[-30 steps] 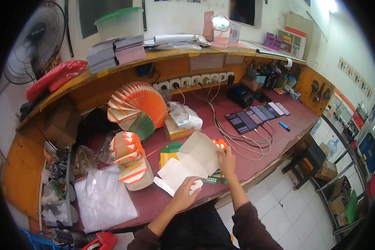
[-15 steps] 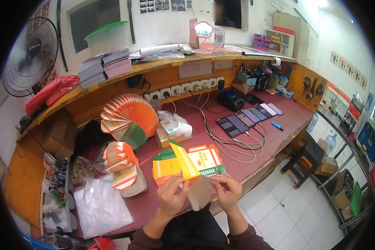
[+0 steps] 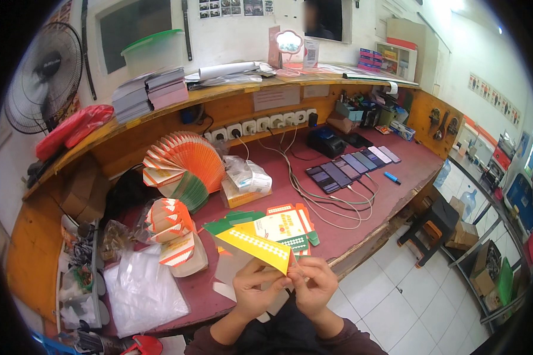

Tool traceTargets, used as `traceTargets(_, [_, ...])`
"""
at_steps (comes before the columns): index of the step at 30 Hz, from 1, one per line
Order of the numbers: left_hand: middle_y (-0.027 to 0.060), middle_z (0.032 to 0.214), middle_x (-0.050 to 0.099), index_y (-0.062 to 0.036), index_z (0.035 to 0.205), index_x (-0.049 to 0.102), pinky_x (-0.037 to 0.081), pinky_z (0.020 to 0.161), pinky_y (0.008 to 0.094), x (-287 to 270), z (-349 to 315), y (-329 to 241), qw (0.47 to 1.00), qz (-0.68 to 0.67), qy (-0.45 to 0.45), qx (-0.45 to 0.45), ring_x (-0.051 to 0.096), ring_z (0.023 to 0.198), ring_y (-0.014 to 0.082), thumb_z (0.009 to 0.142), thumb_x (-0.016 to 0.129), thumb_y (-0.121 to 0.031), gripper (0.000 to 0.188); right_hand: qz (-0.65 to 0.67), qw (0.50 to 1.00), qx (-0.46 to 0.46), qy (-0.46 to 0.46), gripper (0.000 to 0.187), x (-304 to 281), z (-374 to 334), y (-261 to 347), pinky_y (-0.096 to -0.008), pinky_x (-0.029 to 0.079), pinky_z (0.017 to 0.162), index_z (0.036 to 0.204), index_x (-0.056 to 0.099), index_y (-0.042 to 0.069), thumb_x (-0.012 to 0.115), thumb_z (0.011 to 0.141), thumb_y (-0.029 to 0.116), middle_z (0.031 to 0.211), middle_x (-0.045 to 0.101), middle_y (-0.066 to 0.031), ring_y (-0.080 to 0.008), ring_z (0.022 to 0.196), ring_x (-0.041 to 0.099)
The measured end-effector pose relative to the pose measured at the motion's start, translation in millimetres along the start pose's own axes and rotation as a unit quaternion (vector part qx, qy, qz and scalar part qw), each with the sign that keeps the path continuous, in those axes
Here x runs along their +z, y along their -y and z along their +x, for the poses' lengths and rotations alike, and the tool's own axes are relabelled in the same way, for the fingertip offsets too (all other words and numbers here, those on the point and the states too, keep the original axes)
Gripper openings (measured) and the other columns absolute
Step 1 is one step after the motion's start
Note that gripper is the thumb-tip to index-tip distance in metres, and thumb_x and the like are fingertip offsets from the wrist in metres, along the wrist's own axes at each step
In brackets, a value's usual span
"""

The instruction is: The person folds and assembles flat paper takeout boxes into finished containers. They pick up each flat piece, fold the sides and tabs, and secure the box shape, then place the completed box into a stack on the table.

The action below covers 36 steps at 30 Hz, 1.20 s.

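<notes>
The red tabletop (image 3: 423,157) bears flat cartons (image 3: 285,221); above its near edge tilts a yellow carton (image 3: 258,247). The left hand (image 3: 256,287) and right hand (image 3: 315,286) have drawn closer, both grips clamped on the carton's corner; folding seems under way.

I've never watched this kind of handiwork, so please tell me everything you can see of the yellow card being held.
The yellow sheet of thin, stiff-looking card carries a band of small white marks. It slants above the dark red tabletop, its near right end pinched by the left hand and right hand. Plain pale card shows just below it, probably its unprinted side. Green flaps show at its far left end; whether they are its own, I cannot tell.
</notes>
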<state>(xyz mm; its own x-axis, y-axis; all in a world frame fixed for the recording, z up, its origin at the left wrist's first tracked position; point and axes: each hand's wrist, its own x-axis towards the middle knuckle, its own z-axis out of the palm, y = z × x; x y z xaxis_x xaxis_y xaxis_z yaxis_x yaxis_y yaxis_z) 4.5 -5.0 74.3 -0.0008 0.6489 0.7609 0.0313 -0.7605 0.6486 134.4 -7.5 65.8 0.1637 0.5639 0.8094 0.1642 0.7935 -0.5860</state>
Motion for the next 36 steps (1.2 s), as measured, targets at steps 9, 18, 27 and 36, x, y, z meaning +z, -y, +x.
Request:
traceTargets(9, [0.0142,0.101,0.059,0.004,0.089,0.065,0.052,0.074,0.0278,-9,-1,3,0.997,0.035,-0.071,0.01,0.063,0.087,0.0201,0.073,0.072,0.003,0.017,-0.154,0.983,-0.075,0.062,0.029,14,-1,6,-0.0367,0.051,0.078,0.103,0.065,0.0,0.066,0.074,-0.002,0.096,0.063,-0.0145,-0.0284,0.084,0.063])
traceTargets(18, [0.0172,0.099,0.059,-0.0006,0.087,0.066,0.05,0.074,0.033,-13,-4,-7,0.979,0.147,-0.095,0.104,0.06,0.088,0.0289,0.077,0.072,-0.015,0.018,-0.064,0.995,-0.062,0.04,0.016,15,-12,-5,-0.0465,0.044,0.093,0.089,0.07,0.0,0.064,0.08,0.012,0.096,0.06,-0.0141,-0.0304,0.092,0.058])
traceTargets(27, [0.0117,0.093,0.06,-0.0024,0.083,0.063,0.047,0.074,0.0336,-39,-20,-42,0.99,0.045,-0.097,0.093,0.061,0.085,0.0268,0.074,0.071,-0.008,0.013,-0.006,0.973,-0.208,0.099,0.015,41,6,20,-0.0436,0.052,0.072,0.089,0.064,-0.005,0.059,0.086,0.009,0.087,0.06,-0.0184,-0.0339,0.081,0.062])
traceTargets(36, [0.0055,0.097,0.057,-0.0017,0.106,0.052,0.05,0.073,0.0219,-53,-18,-36,0.954,-0.167,-0.225,-0.11,0.058,0.09,0.0102,0.091,0.056,-0.008,0.017,-0.218,0.903,-0.317,0.19,0.048,81,-15,33,-0.0433,0.046,0.09,0.126,0.047,-0.003,0.062,0.084,0.015,0.129,0.04,-0.0216,-0.034,0.117,0.047])
